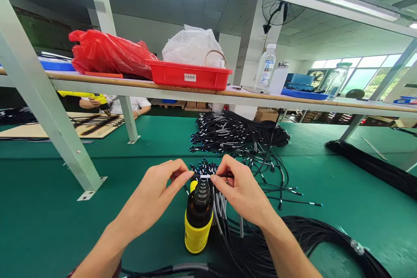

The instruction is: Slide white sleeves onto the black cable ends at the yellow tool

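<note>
A thin black cable with a short white sleeve (205, 177) is stretched level between my two hands. My left hand (163, 189) pinches it on the left of the sleeve, thumb against forefinger. On the other side my right hand (241, 189) pinches the cable close to the sleeve's right end. Directly below the sleeve stands a yellow and black heat gun (198, 232), its dark ribbed nozzle pointing up. Whether the sleeve touches the nozzle I cannot tell. Behind and right of the gun lie many black cables (224, 226) with grey sections.
A large cable pile (228, 132) lies farther back on the green table (156, 139). Cable bundles (368, 160) lie at right. Overhead, a shelf (286, 102) carries a red bin (192, 76) and bottles. At far left, a co-worker's hand (94, 103) holds another yellow heat gun (78, 94).
</note>
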`<state>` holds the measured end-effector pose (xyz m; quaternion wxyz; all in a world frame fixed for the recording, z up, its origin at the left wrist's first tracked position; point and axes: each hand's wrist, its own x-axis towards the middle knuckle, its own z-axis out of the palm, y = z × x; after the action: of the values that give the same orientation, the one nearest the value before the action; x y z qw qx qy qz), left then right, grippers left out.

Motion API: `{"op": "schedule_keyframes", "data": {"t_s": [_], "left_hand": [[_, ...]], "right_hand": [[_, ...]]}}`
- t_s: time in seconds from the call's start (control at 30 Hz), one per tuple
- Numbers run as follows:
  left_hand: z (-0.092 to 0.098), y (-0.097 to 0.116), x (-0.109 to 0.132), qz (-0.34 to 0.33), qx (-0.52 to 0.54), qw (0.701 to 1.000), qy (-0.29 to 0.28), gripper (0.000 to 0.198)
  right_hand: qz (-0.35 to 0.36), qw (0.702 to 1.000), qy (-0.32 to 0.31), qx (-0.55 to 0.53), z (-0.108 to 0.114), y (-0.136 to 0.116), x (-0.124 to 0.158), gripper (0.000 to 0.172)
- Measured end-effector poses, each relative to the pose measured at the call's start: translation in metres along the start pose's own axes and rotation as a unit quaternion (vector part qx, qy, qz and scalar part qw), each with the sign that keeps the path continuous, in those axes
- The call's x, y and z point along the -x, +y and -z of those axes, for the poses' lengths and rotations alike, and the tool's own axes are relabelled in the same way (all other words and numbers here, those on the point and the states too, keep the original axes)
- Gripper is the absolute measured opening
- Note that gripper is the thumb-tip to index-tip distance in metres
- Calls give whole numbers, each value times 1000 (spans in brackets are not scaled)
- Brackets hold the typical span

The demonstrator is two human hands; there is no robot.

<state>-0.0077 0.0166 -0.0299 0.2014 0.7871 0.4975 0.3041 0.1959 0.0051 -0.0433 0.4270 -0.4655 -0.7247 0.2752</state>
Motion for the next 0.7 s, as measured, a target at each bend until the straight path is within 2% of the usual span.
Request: {"op": "schedule_keyframes", "data": {"t_s": [0.37,0.5,0.7], "left_hand": [[0,-1,2,-6,32,999,9,31],[2,-1,3,-7,55,998,10,27],[4,-1,3,-2,9,1000,-15,46]], "right_hand": [[-10,1000,-2,25,4,-1,1,12],[19,996,-16,86,10,-3,4,22],[33,997,-5,75,7,-5,4,23]]}}
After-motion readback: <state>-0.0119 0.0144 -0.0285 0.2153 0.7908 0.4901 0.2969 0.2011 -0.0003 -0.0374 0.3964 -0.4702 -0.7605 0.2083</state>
